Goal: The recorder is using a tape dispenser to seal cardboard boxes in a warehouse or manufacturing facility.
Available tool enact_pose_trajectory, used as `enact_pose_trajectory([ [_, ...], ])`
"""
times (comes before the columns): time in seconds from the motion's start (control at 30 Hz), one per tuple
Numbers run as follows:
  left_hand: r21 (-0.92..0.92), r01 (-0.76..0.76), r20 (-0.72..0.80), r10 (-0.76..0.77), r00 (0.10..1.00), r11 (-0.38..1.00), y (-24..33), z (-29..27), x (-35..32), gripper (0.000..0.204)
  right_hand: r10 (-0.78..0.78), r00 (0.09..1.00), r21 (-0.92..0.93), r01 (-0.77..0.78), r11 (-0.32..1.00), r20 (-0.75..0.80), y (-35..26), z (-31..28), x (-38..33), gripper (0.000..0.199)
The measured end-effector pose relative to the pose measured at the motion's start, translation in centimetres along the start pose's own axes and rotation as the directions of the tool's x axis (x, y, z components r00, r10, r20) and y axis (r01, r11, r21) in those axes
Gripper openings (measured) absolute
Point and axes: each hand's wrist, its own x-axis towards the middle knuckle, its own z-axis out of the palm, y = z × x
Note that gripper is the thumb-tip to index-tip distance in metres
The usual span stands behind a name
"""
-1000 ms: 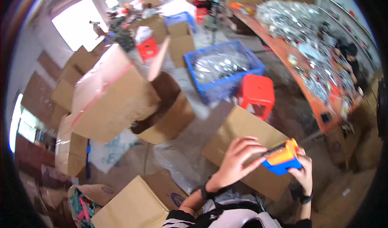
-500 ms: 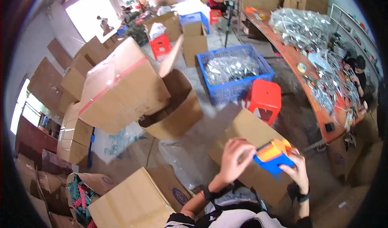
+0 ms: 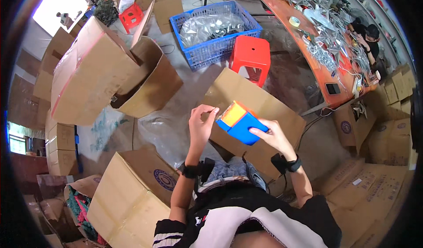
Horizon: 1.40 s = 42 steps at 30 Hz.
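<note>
My right hand [image 3: 274, 135] grips a blue and orange tape dispenser [image 3: 242, 131] by its blue body, thumb across it. The orange top and a serrated edge face my left hand. Beside that edge, my left hand [image 3: 203, 122] is closed, thumb and forefinger pinched together. Whatever lies in the pinch is too small to make out. Below the dispenser sits a closed cardboard box [image 3: 260, 111], with its top flat under my hands.
An upturned-flap carton [image 3: 152, 89] stands at left, with a bigger box [image 3: 94, 72] leaning over it. Beyond are a red stool [image 3: 251, 54] and a blue crate [image 3: 207, 56] of clear bags. A person [image 3: 370, 39] sits behind the orange table [image 3: 304, 56]. Another box [image 3: 128, 199] is lower left.
My view has tilted down, so the surroundings sit higher and further left. The dispenser has turned, its serrated edge now showing toward my left hand. My right hand still holds it.
</note>
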Motion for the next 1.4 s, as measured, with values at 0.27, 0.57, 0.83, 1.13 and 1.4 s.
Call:
enact_pose_trajectory([
  [0.27, 0.139, 0.275, 0.095, -0.289, 0.953, 0.951, -17.7, 2.7, 4.6, 0.015, 0.367, 0.93, -0.157, -0.363, 0.919, 0.0, 10.2, 5.3, 7.8, 0.051],
  [0.57, 0.189, 0.518, 0.175, -0.548, 0.818, 0.834, -35.2, -0.7, 13.4, 0.025, 0.568, 0.823, -0.241, -0.551, 0.799, 0.002, 17.0, 9.7, 16.2, 0.04],
  [0.83, 0.289, 0.643, 0.195, -0.701, 0.686, 0.709, -51.2, 6.4, 22.7, 0.031, 0.702, 0.685, -0.452, -0.698, 0.556, -0.195, 30.7, 12.8, 30.1, 0.04],
  [1.13, 0.383, 0.703, 0.157, -0.793, 0.589, 0.599, -59.2, 9.0, 22.6, 0.035, 0.68, 0.719, -0.481, -0.652, 0.587, -0.145, 36.6, 15.0, 35.2, 0.035],
  [1.4, 0.322, 0.702, 0.118, -0.763, 0.636, 0.635, -60.9, 10.6, 21.0, 0.038, 0.714, 0.681, -0.505, -0.678, 0.534, -0.16, 35.9, 15.5, 36.8, 0.033],
])
